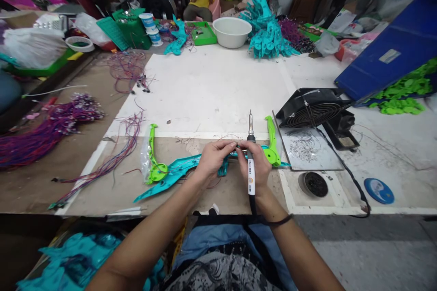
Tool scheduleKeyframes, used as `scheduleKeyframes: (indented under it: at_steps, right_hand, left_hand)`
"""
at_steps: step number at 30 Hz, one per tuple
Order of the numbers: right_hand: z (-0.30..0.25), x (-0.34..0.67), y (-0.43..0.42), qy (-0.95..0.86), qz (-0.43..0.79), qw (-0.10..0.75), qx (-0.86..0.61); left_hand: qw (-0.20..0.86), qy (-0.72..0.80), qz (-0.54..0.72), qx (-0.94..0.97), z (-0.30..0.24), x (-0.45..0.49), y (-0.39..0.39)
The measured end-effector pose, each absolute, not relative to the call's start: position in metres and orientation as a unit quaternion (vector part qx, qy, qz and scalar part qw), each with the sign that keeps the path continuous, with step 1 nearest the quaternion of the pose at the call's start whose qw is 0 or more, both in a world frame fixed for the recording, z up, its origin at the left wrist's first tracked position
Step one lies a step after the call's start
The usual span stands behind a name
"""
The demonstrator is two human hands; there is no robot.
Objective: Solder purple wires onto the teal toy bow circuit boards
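My left hand [213, 157] and my right hand [256, 163] meet over a long teal plastic part [170, 176] lying on the table near its front edge. The left fingers pinch something small at the part's middle, with thin wires beside them. A soldering iron [251, 163] rests across my right hand with its metal tip pointing away from me, and its black cord runs back toward my lap. A lime green plastic arm [154, 161] sits at the left end of the teal part, and another lime green plastic arm [272, 143] at the right end.
A black fan [312, 109] lies right of my hands, with a metal sheet [307, 152], a round black tin [313, 184] and a blue disc [378, 190] near it. Purple wire bundles [51, 127] spread left. A white bowl [232, 32], teal parts [268, 32] and two seated people are beyond.
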State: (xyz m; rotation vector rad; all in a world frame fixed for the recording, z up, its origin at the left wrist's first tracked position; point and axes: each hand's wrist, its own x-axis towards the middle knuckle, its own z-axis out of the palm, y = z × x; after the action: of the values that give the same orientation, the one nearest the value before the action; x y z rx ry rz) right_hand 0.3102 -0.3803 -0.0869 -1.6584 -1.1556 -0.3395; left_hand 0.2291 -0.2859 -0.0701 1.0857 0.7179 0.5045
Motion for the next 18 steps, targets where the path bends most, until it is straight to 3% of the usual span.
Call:
scheduleKeyframes:
  at_steps: [10,18]
  right_hand:
    - [-0.091,0.302,-0.375,-0.444,-0.135,0.549,-0.695]
    - [-0.098,0.308,-0.381,-0.435,-0.125,0.523,-0.722]
  left_hand:
    - [0.761,0.321,0.237,0.511,-0.074,0.228,-0.284]
    - [0.775,0.315,0.250,0.487,-0.086,0.230,-0.287]
